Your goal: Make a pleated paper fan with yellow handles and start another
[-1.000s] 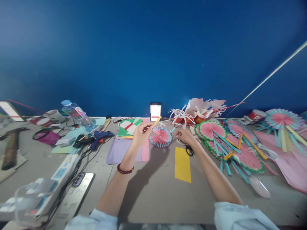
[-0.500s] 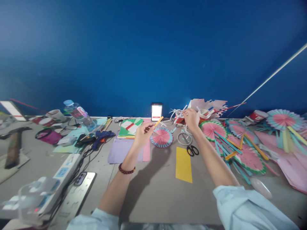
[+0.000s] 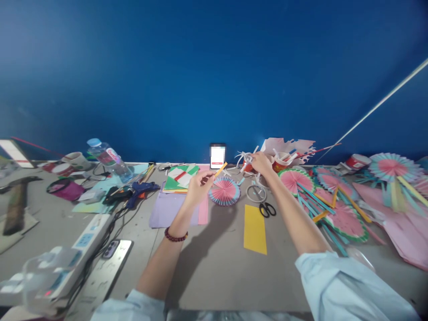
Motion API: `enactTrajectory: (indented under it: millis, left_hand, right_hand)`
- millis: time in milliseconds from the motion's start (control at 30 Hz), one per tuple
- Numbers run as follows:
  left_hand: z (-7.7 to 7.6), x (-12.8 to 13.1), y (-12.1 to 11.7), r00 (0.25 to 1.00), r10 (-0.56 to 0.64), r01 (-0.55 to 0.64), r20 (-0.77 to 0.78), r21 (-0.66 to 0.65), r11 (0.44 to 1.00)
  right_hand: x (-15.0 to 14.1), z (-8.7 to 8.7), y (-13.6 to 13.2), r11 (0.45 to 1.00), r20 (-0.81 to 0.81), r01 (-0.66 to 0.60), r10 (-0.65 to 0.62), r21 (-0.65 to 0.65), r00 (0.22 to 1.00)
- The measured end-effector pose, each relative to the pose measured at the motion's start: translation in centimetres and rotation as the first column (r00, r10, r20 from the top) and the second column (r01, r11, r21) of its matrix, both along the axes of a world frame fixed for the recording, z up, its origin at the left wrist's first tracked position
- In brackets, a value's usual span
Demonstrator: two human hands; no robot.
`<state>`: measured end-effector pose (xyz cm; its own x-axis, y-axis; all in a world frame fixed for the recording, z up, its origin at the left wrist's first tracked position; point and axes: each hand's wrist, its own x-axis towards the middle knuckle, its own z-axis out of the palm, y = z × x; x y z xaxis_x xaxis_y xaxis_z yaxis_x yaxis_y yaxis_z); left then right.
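Note:
My left hand [image 3: 199, 185] pinches a narrow yellow paper strip [image 3: 220, 168], which points up to the right. Just beyond its fingers is a pleated pink-and-blue paper rosette [image 3: 224, 191]; whether the strip touches it I cannot tell. At the back, my right hand [image 3: 261, 162] has its fingers closed at a bunch of curled white strips [image 3: 247, 158] over a red cup [image 3: 248, 167]. What its fingertips hold is hidden. Nearer me lie a roll of tape [image 3: 256, 193], black-handled scissors [image 3: 268, 210] and a yellow paper sheet [image 3: 255, 229].
Pleated paper fans [image 3: 296, 182] with strips cover the right side. Coloured paper [image 3: 174, 214] lies left of centre. Further left are a blue glue gun [image 3: 142, 191], a bottle [image 3: 110, 159], a power strip [image 3: 82, 238], a phone [image 3: 117, 263] and a hammer [image 3: 16, 207].
My right hand has moved slightly left, closer to the curled white strips. The left hand keeps its pinch on the yellow strip, nearly still. The view has shifted a little.

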<state>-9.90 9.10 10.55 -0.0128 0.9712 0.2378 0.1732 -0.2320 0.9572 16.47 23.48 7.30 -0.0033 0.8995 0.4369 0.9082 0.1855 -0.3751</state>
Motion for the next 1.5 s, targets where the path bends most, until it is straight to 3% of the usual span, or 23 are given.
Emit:
enactTrajectory:
  millis: [133,200,267,367,433,700,800,1033,1133,1267,1400,1500]
  left_hand:
    - [0.0,-0.2,0.1,1.0,0.015,-0.015,-0.014,-0.013,1.0]
    - [0.0,-0.4,0.1,0.999,0.021,-0.021,-0.036,-0.014,1.0]
    - [0.0,-0.7,0.2,0.998,0.024,-0.024,-0.058,-0.003,1.0]
    - [-0.1,-1.0,0.3,0.996,0.026,-0.025,-0.081,0.015,1.0]
    - [-0.2,-1.2,0.4,0.995,0.021,-0.02,-0.094,0.008,1.0]
    - [-0.4,-1.6,0.6,0.986,0.004,-0.012,-0.169,-0.042,0.999]
    - [-0.3,-1.6,0.6,0.982,0.005,-0.014,-0.188,-0.049,0.999]
    - [-0.4,-1.2,0.5,0.982,-0.029,0.02,-0.184,-0.053,0.998]
    - [-0.5,-0.9,0.4,0.983,-0.034,0.025,-0.183,-0.046,0.999]
    - [-0.6,-0.5,0.3,0.983,-0.049,0.046,-0.176,-0.025,0.999]
    - [-0.6,-0.1,0.2,0.983,-0.057,0.055,-0.177,-0.018,0.998]
    - [-0.5,-0.1,0.2,0.982,-0.057,0.055,-0.181,-0.02,0.998]
  right_hand:
    - [-1.4,1.0,-2.7,0.998,-0.036,0.051,-0.05,0.028,0.998]
    - [-2.9,0.7,-5.3,0.998,-0.096,0.012,-0.006,0.064,0.995]
    - [-4.8,-0.4,-8.1,0.988,-0.095,-0.152,0.151,-0.003,0.984]
    - [-7.4,-2.7,-11.6,0.887,-0.044,-0.435,0.434,-0.154,0.9]
    - [-8.5,-4.0,-12.9,0.84,0.031,-0.506,0.521,-0.198,0.853]
    - [-9.1,-4.7,-13.2,0.834,0.218,-0.439,0.521,-0.335,0.825]
    - [-8.2,-4.7,-13.3,0.817,0.192,-0.468,0.546,-0.336,0.816]
    - [-5.2,-4.1,-14.8,0.715,0.049,-0.608,0.661,-0.346,0.749]
    - [-4.6,-4.1,-15.8,0.733,-0.012,-0.601,0.631,-0.32,0.776]
    - [-4.8,-4.7,-16.4,0.828,-0.067,-0.508,0.508,-0.236,0.859]
    - [-5.8,-5.0,-16.3,0.936,0.013,-0.284,0.293,-0.209,0.956]
    - [-6.6,-4.7,-16.3,0.956,0.128,-0.131,0.168,-0.261,0.977]
